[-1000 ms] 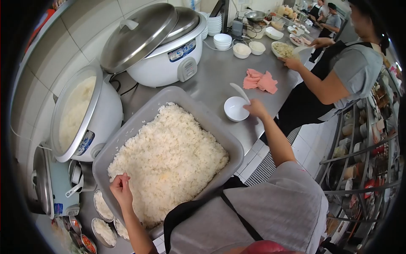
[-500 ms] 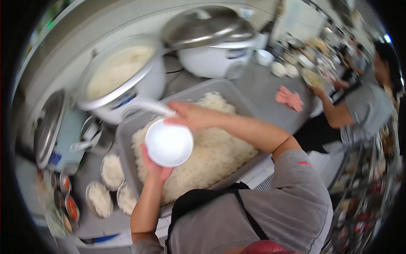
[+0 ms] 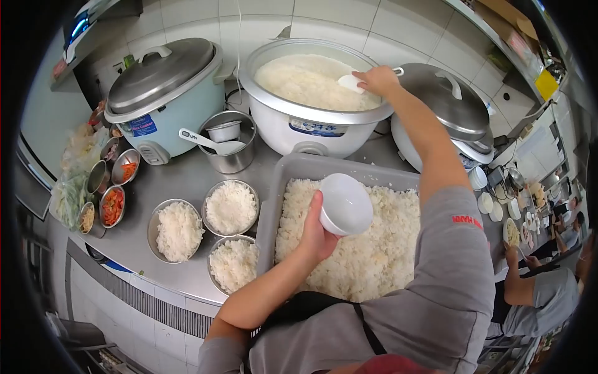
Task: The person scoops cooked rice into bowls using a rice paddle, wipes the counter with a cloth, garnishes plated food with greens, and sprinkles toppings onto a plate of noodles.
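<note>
My left hand (image 3: 316, 234) holds a white bowl (image 3: 346, 204), tilted, above the grey tub (image 3: 269, 232) of cooked rice (image 3: 380, 265). At the open rice cooker (image 3: 311, 129), my right hand (image 3: 377, 82) is closed on a white paddle (image 3: 352, 83), whose blade touches the rice inside near the right rim. The bowl looks bare inside. Three metal bowls of rice stand left of the tub, one of them a rice bowl (image 3: 231, 208) beside the tub's upper left side.
A lidded cooker (image 3: 168, 109) stands at left, another lidded cooker (image 3: 445, 103) at right. Between them is a metal pot (image 3: 232, 161) with a spoon. Small bowls of cut vegetables (image 3: 113, 207) sit far left. A co-worker (image 3: 539, 296) stands at far right.
The view has swung left. My left hand has taken the white bowl, which my right hand was touching earlier. My right hand has carried the paddle up to the open cooker's rice.
</note>
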{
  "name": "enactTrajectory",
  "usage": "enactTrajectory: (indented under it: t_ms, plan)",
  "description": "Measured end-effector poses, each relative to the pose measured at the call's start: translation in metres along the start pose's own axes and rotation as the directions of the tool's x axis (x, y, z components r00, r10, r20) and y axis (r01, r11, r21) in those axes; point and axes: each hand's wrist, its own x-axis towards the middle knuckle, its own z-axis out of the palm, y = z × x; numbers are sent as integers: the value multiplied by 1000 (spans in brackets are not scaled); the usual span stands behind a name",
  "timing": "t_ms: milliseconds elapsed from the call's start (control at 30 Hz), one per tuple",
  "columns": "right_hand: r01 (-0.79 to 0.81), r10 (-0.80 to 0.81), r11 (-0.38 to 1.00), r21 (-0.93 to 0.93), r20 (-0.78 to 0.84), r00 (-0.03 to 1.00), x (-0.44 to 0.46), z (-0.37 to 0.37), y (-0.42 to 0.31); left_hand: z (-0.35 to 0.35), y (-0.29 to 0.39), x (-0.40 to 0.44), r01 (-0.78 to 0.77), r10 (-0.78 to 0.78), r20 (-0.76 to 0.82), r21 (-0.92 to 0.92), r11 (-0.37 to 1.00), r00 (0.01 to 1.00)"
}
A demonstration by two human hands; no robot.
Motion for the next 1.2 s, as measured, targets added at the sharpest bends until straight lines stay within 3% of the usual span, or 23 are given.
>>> enactTrajectory:
  t_ms: [67,267,333,400,467,600,667,700,767,800,833,900,967,1000,1067,1100,1167,1200]
  plan:
    - [76,-80,993,93,37,996,-9,2,3,1,2,-5,29,-29,-9,-5,1000,1000]
    - [99,-120,955,280,58,991,-24,3,4,5,3,-5,56,-56,11,65,996,998]
    - [171,-174,927,334,-23,985,-24,11,2,5,6,-6,37,-36,-16,64,997,999]
    - [249,-225,892,378,-107,968,-22,16,-2,6,12,-6,-56,59,-47,61,997,997]
    - [217,-265,821,529,15,964,-16,18,-7,5,19,-5,-129,133,-55,64,990,990]
    - [250,-318,793,555,27,948,-17,5,-24,17,65,16,-291,291,14,8,957,957]
    - [-7,-253,466,885,141,957,-8,18,-28,34,100,37,-386,383,50,55,921,922]
    - [1,-253,462,887,130,959,-3,21,-27,40,120,50,-425,420,65,125,897,905]
    - [-142,-272,87,986,161,949,7,23,-23,51,158,81,-487,492,52,264,832,869]
    - [-131,-268,85,988,150,952,11,19,-20,55,172,99,-508,532,23,334,794,846]
    - [-127,-215,107,986,148,965,16,10,-15,59,183,114,-519,541,34,338,785,840]
    - [-115,-158,128,985,134,978,26,-7,-5,65,196,143,-443,531,-142,399,803,835]
    - [-55,-50,384,922,80,996,38,-27,5,60,197,179,-425,515,-169,384,820,841]
    - [-54,-52,383,922,79,996,44,-38,9,59,195,194,-399,489,-204,362,843,848]
    - [37,-34,678,734,-19,999,48,-58,10,59,183,215,-385,449,-216,283,878,867]
    - [36,-42,676,736,-10,999,44,-66,8,57,180,223,-376,415,-216,201,905,884]
    - [89,38,945,316,-374,926,32,-72,0,59,180,230,-363,413,-234,227,904,880]
    - [87,38,943,320,-367,929,33,-65,2,58,180,234,-357,417,-237,258,898,877]
